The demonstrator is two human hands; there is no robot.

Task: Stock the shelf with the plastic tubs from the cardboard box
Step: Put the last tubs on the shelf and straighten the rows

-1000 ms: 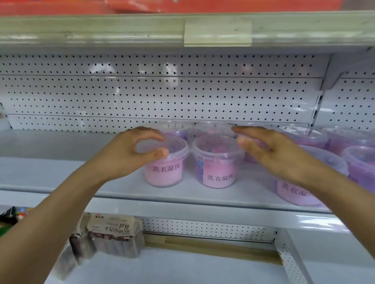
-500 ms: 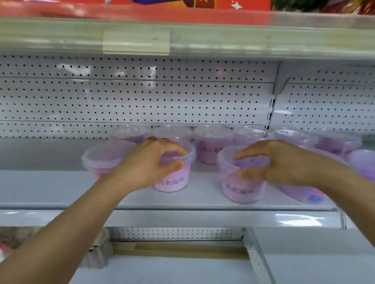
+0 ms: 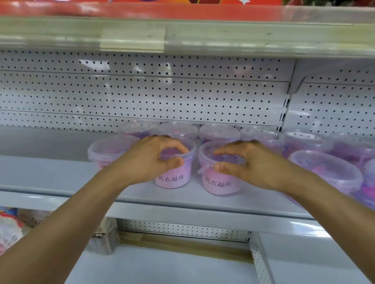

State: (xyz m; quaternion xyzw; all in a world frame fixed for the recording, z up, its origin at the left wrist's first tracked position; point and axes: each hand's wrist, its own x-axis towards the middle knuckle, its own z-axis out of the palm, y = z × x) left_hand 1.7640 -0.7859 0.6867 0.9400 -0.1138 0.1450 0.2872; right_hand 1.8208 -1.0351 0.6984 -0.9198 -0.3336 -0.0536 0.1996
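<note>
As left hand (image 3: 149, 161) and right hand (image 3: 247, 166) each gripped front tub rim, fingers curled, I squared labels outward, rims level

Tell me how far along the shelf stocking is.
Done: a back row of tubs stands against the pegboard, with front tubs at left and right. In hand: the left hand and right hand each grip a front tub. Left: the shelf has bare space leftward; the box is out of view.

Left hand (image 3: 150, 159) grips labelled tub (image 3: 175, 174); right hand (image 3: 251, 166) grips neighbouring tub (image 3: 218, 184) on shelf (image 3: 46, 176).
</note>
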